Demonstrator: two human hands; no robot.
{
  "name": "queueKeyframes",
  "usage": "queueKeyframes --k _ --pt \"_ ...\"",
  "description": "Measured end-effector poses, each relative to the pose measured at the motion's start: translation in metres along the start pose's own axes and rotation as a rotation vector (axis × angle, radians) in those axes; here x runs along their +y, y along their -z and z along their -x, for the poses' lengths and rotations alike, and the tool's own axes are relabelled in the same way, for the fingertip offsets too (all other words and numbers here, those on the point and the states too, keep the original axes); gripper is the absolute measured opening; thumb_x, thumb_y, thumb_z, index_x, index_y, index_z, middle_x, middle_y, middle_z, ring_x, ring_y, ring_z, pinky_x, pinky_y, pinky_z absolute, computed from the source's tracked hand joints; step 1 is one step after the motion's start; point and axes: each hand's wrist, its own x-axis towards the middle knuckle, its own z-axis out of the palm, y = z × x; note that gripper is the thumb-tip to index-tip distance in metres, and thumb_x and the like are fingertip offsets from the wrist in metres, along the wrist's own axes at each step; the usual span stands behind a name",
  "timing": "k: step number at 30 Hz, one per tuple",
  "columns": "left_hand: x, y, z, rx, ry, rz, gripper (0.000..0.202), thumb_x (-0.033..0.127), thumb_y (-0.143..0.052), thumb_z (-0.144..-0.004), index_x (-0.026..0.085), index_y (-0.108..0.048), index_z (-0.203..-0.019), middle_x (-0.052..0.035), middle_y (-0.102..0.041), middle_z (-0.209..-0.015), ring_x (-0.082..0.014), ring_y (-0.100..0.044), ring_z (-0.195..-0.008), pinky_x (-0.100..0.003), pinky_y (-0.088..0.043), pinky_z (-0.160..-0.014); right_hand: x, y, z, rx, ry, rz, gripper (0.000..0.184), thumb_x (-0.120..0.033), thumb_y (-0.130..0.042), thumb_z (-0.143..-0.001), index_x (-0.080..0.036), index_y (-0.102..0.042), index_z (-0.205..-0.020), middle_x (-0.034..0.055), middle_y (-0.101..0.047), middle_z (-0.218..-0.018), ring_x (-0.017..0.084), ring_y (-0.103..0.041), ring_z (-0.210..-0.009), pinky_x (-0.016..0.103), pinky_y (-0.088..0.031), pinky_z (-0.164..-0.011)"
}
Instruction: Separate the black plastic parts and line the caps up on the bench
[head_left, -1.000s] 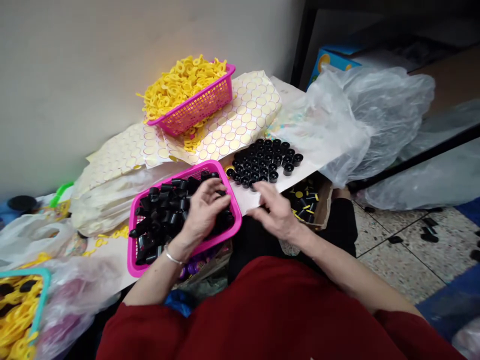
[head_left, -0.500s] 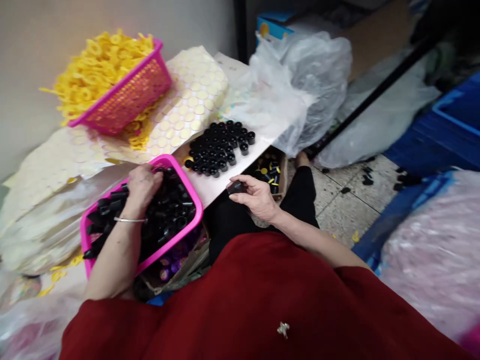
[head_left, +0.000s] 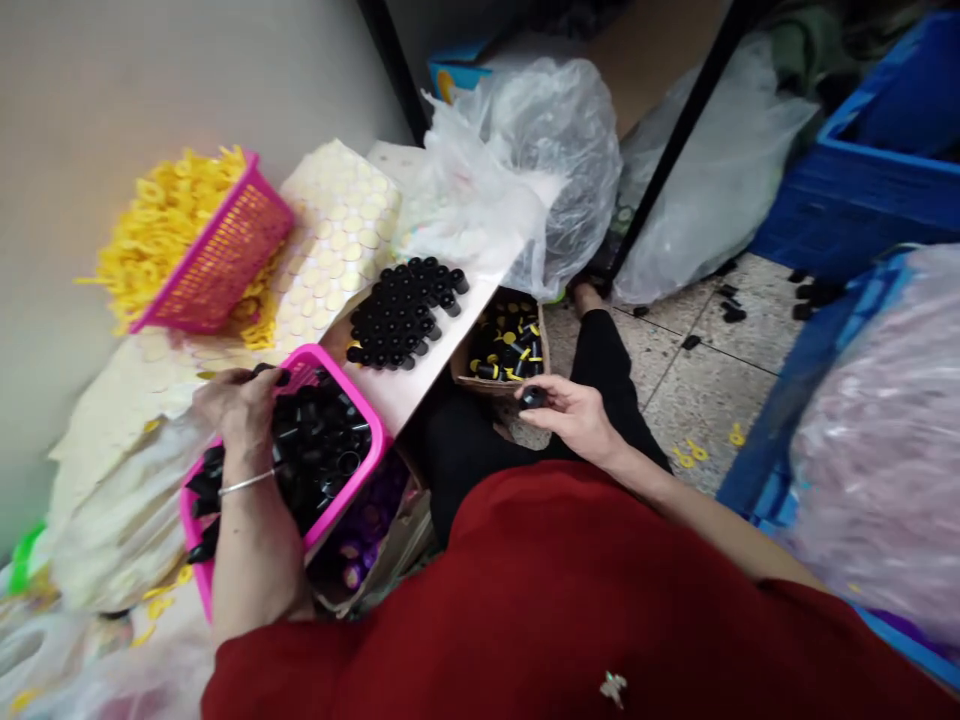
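Note:
My left hand (head_left: 238,405), with a bangle on its wrist, is over the far left edge of a pink basket (head_left: 381,440). Its fingers are closed around a black plastic cap (head_left: 271,374). Loose black plastic parts (head_left: 311,425) fill the basket below. Off to the right, above my lap, my right hand (head_left: 577,410) pinches another black cap (head_left: 532,397) between thumb and fingers, its rounded end showing. Between the hands, a tight group of black caps (head_left: 401,310) stands upright on the pale board (head_left: 405,385).
A pink basket of yellow rings (head_left: 225,260) leans behind sheets of round stickers (head_left: 337,230). A cardboard box (head_left: 487,383) holds black-and-yellow pieces. Purple items (head_left: 360,550) sit below the near basket. Plastic bags (head_left: 562,150) and blue crates (head_left: 862,200) stand around the tiled floor (head_left: 712,380).
My left hand has come up from among the black parts to the basket's far left edge with a cap. My right hand still holds its cap. The camera view has shifted.

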Motion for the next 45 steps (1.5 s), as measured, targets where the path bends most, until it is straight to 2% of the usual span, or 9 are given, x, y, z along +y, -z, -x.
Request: queueKeyframes --k 2,5,10,13,18,23,38,42,45 --pt "0.023 0.0 0.027 0.14 0.045 0.28 0.022 0.02 -0.076 -0.067 0.017 -0.054 -0.065 0.0099 -0.05 -0.049 -0.0102 -0.057 -0.064 -0.027 -0.04 -0.062 -0.001 0.0 0.001 -0.039 0.004 0.04 0.033 -0.032 -0.08 -0.067 -0.019 -0.07 -0.097 0.0021 -0.069 -0.083 0.015 -0.062 -0.072 0.03 -0.054 -0.066" --pt "0.051 -0.021 0.067 -0.003 0.154 0.583 0.025 0.023 -0.078 -0.059 0.017 -0.057 -0.07 0.0088 -0.062 -0.059 -0.0073 -0.058 -0.058 -0.025 -0.048 -0.064 -0.012 -0.014 -0.001 -0.152 0.093 0.107 0.037 -0.033 -0.077 -0.071 -0.02 -0.069 -0.105 0.0015 -0.067 -0.082 0.014 -0.059 -0.066 0.028 -0.051 -0.06" --pt "0.078 -0.084 0.121 -0.286 0.279 0.816 0.024 0.034 -0.08 -0.06 0.021 -0.063 -0.072 0.0053 -0.068 -0.068 -0.0083 -0.06 -0.062 -0.023 -0.052 -0.062 -0.041 -0.04 -0.005 -0.261 0.446 0.245 0.037 -0.038 -0.072 -0.079 -0.02 -0.064 -0.11 0.0017 -0.064 -0.083 0.011 -0.052 -0.062 0.026 -0.048 -0.058" --pt "0.088 -0.122 0.144 -0.4 0.29 0.882 0.019 0.034 -0.078 -0.064 0.023 -0.066 -0.073 0.0037 -0.07 -0.073 -0.0112 -0.063 -0.067 -0.024 -0.053 -0.063 -0.049 -0.039 -0.007 -0.193 0.634 0.406 0.031 -0.04 -0.065 -0.085 -0.019 -0.064 -0.108 0.0041 -0.062 -0.086 0.014 -0.055 -0.07 0.029 -0.051 -0.067" --pt "0.098 -0.162 0.167 -0.485 0.298 0.983 0.019 0.028 -0.08 -0.059 0.02 -0.07 -0.072 0.0037 -0.066 -0.066 -0.0082 -0.059 -0.056 -0.022 -0.052 -0.057 -0.047 -0.023 -0.003 -0.009 0.714 0.572 0.027 -0.037 -0.059 -0.09 -0.017 -0.062 -0.108 0.0056 -0.059 -0.087 0.016 -0.056 -0.077 0.031 -0.052 -0.071" --pt "0.098 -0.175 0.178 -0.457 0.313 1.005 0.025 0.025 -0.083 -0.053 0.014 -0.072 -0.073 0.0008 -0.066 -0.065 -0.0082 -0.058 -0.053 -0.021 -0.05 -0.052 -0.041 -0.009 0.002 0.06 0.714 0.618 0.025 -0.031 -0.06 -0.09 -0.017 -0.061 -0.111 0.0045 -0.058 -0.088 0.015 -0.057 -0.078 0.03 -0.053 -0.071" --pt "0.091 -0.189 0.183 -0.422 0.379 0.956 0.026 0.019 -0.086 -0.047 0.013 -0.076 -0.071 -0.0024 -0.07 -0.066 -0.0107 -0.062 -0.054 -0.022 -0.052 -0.053 -0.032 0.0 -0.009 -0.044 0.552 0.672 0.028 -0.031 -0.064 -0.087 -0.016 -0.064 -0.111 0.0036 -0.056 -0.086 0.013 -0.056 -0.068 0.029 -0.053 -0.066" --pt "0.086 -0.198 0.188 -0.469 0.495 1.014 0.029 0.022 -0.087 -0.049 0.013 -0.075 -0.074 -0.0036 -0.072 -0.069 -0.0125 -0.064 -0.057 -0.024 -0.052 -0.056 -0.023 0.0 -0.015 0.052 0.553 0.587 0.045 -0.035 -0.07 -0.085 -0.018 -0.056 -0.124 0.0036 -0.06 -0.093 0.009 -0.053 -0.059 0.027 -0.054 -0.062" --pt "0.079 -0.207 0.195 -0.483 0.627 1.111 0.033 0.026 -0.089 -0.049 0.013 -0.073 -0.074 -0.0032 -0.071 -0.07 -0.0123 -0.064 -0.058 -0.025 -0.053 -0.057 -0.021 -0.001 -0.019 -0.003 0.639 0.679 0.033 -0.031 -0.065 -0.089 -0.018 -0.06 -0.119 0.0097 -0.062 -0.106 0.015 -0.064 -0.079 0.031 -0.058 -0.074"
